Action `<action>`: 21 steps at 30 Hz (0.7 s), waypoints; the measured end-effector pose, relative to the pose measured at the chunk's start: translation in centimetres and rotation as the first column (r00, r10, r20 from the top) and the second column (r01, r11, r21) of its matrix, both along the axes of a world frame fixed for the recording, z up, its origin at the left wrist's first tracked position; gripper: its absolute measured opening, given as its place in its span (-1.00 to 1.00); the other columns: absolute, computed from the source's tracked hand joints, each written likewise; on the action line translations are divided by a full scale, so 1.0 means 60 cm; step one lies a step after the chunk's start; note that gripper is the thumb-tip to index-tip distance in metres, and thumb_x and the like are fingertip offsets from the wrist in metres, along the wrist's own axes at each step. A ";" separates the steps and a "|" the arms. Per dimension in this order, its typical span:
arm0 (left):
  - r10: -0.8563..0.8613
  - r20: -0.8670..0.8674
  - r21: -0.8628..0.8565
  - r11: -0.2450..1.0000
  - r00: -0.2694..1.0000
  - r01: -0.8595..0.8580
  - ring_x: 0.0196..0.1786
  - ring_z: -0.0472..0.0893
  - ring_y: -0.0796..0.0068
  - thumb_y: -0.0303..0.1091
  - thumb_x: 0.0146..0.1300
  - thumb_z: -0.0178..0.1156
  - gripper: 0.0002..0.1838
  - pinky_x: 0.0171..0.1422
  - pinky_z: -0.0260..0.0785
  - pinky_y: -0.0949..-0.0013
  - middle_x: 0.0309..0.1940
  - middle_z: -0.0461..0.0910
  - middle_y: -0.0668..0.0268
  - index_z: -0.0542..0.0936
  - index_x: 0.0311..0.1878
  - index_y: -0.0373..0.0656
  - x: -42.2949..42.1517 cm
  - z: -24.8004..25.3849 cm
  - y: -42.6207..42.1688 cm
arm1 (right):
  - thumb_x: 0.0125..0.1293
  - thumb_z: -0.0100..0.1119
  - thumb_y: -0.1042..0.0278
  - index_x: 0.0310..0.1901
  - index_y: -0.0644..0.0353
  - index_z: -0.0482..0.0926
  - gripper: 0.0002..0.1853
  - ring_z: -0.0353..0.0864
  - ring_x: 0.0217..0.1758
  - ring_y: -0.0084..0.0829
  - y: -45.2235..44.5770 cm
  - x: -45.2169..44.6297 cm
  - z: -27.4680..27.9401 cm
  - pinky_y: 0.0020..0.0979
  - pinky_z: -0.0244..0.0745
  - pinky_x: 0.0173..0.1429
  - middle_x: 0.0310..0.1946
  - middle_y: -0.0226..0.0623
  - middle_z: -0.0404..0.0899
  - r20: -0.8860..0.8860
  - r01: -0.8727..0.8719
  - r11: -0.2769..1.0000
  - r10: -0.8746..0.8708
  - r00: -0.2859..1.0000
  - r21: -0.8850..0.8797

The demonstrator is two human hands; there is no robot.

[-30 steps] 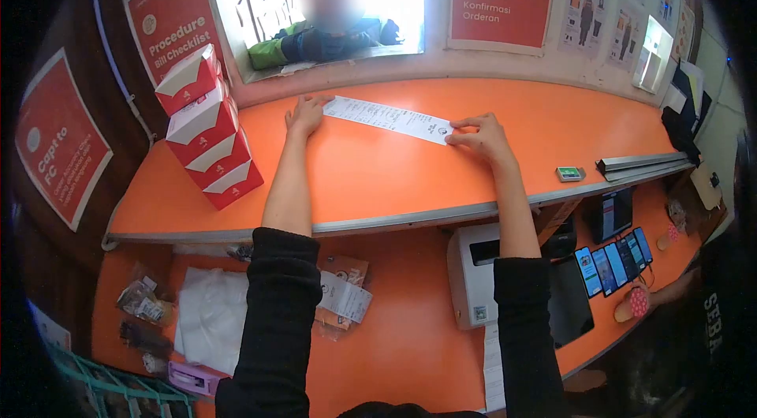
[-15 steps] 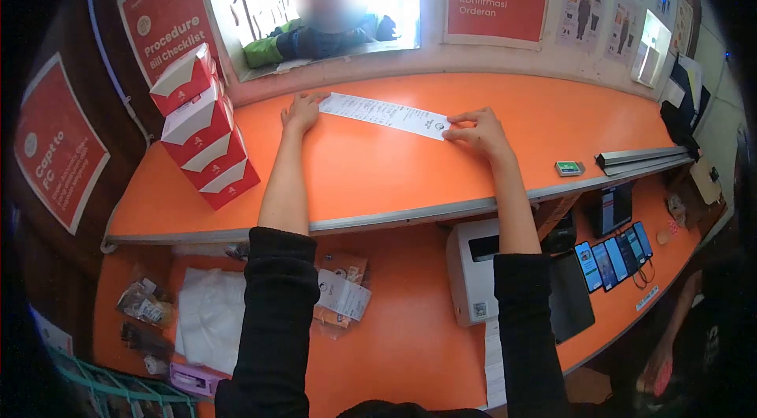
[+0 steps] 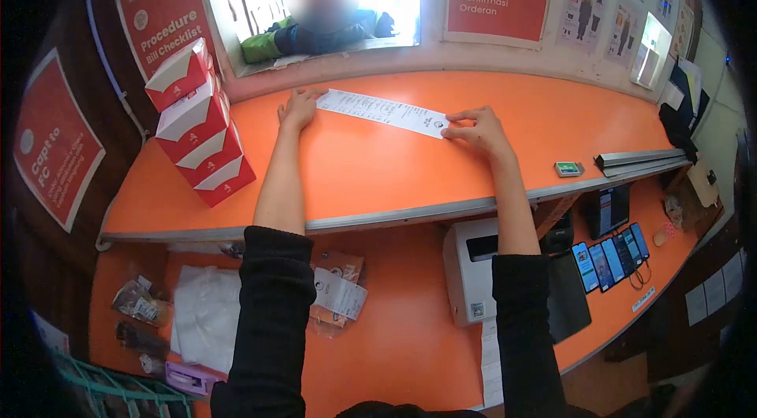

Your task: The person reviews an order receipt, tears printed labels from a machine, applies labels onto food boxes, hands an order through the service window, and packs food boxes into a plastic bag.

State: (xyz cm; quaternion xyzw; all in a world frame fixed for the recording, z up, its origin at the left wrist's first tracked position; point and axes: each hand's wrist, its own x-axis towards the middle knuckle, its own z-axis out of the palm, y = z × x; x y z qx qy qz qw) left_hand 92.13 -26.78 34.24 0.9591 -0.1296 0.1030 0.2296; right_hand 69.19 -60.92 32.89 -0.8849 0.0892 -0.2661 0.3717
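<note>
- Standing near the left edge of the smooth orange desk (image 3: 378,181): a leaning stack of four red-and-white cardboard boxes (image 3: 197,122).
- Bare left hand (image 3: 297,110), touching the left end of a long white printed paper receipt (image 3: 382,113); pinching or merely pressing, I cannot tell.
- That receipt, stretched slantwise near the desk's far edge, between both hands.
- Bare right hand (image 3: 481,132), grasping the receipt's right end with thumb and finger.
- Small green-topped rectangular object (image 3: 568,169), near the front edge.
</note>
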 end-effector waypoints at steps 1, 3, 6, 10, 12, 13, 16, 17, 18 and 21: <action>-0.001 0.007 0.001 1.000 1.000 0.001 0.51 0.20 0.24 -0.25 0.29 -0.23 -0.46 0.55 -0.34 -0.24 0.47 0.17 0.27 0.51 0.25 0.52 0.001 0.000 0.000 | -0.33 0.53 -0.05 -0.15 -0.07 0.79 -0.43 0.52 0.13 -0.12 -0.003 0.003 -0.003 -0.23 0.44 0.23 0.00 -0.07 0.51 0.008 -0.005 1.000 0.005 1.000 -0.003; -0.002 0.013 0.004 1.000 1.000 0.002 0.51 0.20 0.23 -0.25 0.29 -0.23 -0.46 0.55 -0.34 -0.24 0.47 0.17 0.26 0.51 0.25 0.52 0.002 -0.001 0.001 | -0.32 0.53 -0.05 -0.15 -0.08 0.79 -0.44 0.52 0.13 -0.12 -0.010 0.012 -0.006 -0.22 0.44 0.23 0.00 -0.07 0.51 -0.018 -0.031 0.999 0.032 0.999 0.008; -0.013 -0.007 -0.014 1.000 1.000 0.013 0.51 0.19 0.22 -0.24 0.29 -0.24 -0.45 0.55 -0.35 -0.24 0.48 0.16 0.25 0.50 0.26 0.51 -0.004 0.006 -0.001 | -0.32 0.53 -0.05 -0.15 -0.08 0.79 -0.44 0.51 0.14 -0.12 -0.018 0.020 -0.011 -0.22 0.44 0.24 -0.01 -0.07 0.51 -0.039 -0.055 0.998 0.055 0.998 0.009; -0.007 0.002 -0.007 1.000 1.000 0.007 0.52 0.19 0.22 -0.23 0.29 -0.24 -0.45 0.55 -0.36 -0.25 0.49 0.16 0.24 0.51 0.26 0.50 -0.005 0.004 0.000 | -0.33 0.54 -0.05 -0.15 -0.08 0.79 -0.43 0.52 0.14 -0.11 -0.021 0.024 -0.016 -0.22 0.44 0.24 -0.01 -0.06 0.50 -0.032 -0.064 0.997 0.065 0.997 0.035; -0.008 -0.001 0.003 1.000 1.000 0.008 0.52 0.19 0.22 -0.22 0.29 -0.24 -0.45 0.55 -0.36 -0.25 0.49 0.16 0.24 0.51 0.26 0.51 -0.001 0.004 -0.001 | -0.34 0.54 -0.06 -0.15 -0.07 0.79 -0.42 0.52 0.14 -0.10 -0.020 0.024 -0.014 -0.21 0.44 0.24 -0.01 -0.06 0.50 -0.034 -0.061 0.997 0.063 0.997 0.050; -0.009 0.008 -0.001 1.000 1.000 0.009 0.52 0.19 0.22 -0.22 0.29 -0.23 -0.45 0.55 -0.36 -0.24 0.49 0.16 0.24 0.51 0.26 0.51 -0.002 0.002 -0.001 | -0.34 0.54 -0.06 -0.15 -0.07 0.79 -0.42 0.52 0.14 -0.09 -0.016 0.022 -0.013 -0.20 0.44 0.24 -0.01 -0.05 0.50 -0.042 -0.058 0.996 0.061 0.997 0.066; -0.007 0.014 -0.005 1.000 1.000 0.007 0.52 0.19 0.23 -0.22 0.29 -0.23 -0.45 0.56 -0.36 -0.24 0.49 0.16 0.24 0.51 0.27 0.51 -0.001 0.001 -0.002 | -0.19 0.55 0.14 -0.12 0.22 0.75 -0.47 0.60 0.01 -0.22 -0.007 0.009 -0.005 -0.28 0.43 0.16 -0.13 -0.03 0.66 0.033 -0.081 0.997 0.081 0.996 -0.004; -0.006 0.011 -0.001 1.000 1.000 0.006 0.52 0.19 0.23 -0.22 0.29 -0.24 -0.45 0.56 -0.37 -0.24 0.49 0.16 0.24 0.51 0.27 0.51 -0.001 0.000 -0.001 | -0.19 0.55 0.14 -0.12 0.22 0.75 -0.47 0.60 0.01 -0.22 -0.001 0.003 0.000 -0.28 0.43 0.16 -0.13 -0.03 0.66 0.032 -0.082 0.997 0.083 0.996 -0.005; -0.004 0.012 0.000 1.000 1.000 0.004 0.52 0.19 0.23 -0.22 0.29 -0.24 -0.45 0.56 -0.37 -0.24 0.49 0.16 0.24 0.51 0.27 0.51 -0.001 0.001 -0.001 | -0.19 0.56 0.11 -0.11 0.17 0.76 -0.47 0.56 0.06 -0.20 0.004 -0.003 0.006 -0.28 0.43 0.17 -0.07 -0.02 0.60 0.012 -0.038 0.999 0.039 0.999 -0.028; -0.001 0.012 0.001 1.000 1.000 0.001 0.52 0.19 0.24 -0.24 0.29 -0.24 -0.44 0.56 -0.36 -0.23 0.48 0.17 0.24 0.51 0.26 0.52 0.002 -0.001 -0.001 | -0.27 0.55 0.00 -0.13 0.03 0.77 -0.44 0.53 0.12 -0.13 0.002 0.000 0.005 -0.23 0.44 0.20 0.02 -0.02 0.52 -0.013 -0.018 1.000 0.018 1.000 -0.008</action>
